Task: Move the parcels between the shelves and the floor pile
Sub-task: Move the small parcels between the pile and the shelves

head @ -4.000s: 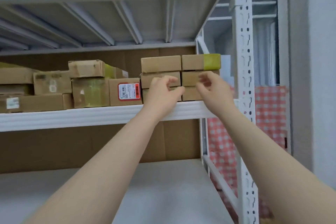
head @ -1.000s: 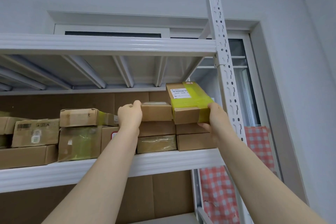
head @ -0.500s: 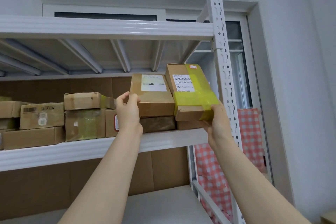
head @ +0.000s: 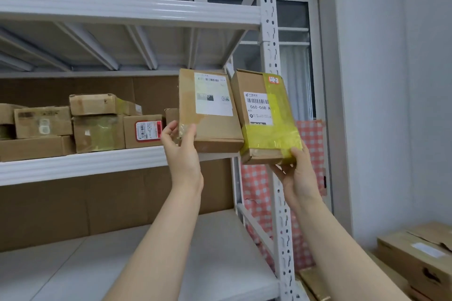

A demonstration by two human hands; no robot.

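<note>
My left hand (head: 183, 151) grips the lower left corner of a plain brown parcel (head: 208, 127) with a white label, held up in front of the middle shelf (head: 80, 164). My right hand (head: 297, 173) holds from below a second brown parcel (head: 259, 85) wrapped in yellow tape, tilted up beside the first. Both parcels are off the shelf, near the white upright post (head: 271, 51). Several more cardboard parcels (head: 97, 127) remain on the left part of the middle shelf.
The lower shelf board (head: 137, 259) lies below my arms. Brown boxes of the floor pile (head: 415, 256) sit at the bottom right. A red checked cloth (head: 310, 134) hangs behind the post, against a window. A white wall stands to the right.
Both hands pulled the two top parcels off the right-hand stack and brought them out and down toward me. The view swung right, showing the floor boxes.
</note>
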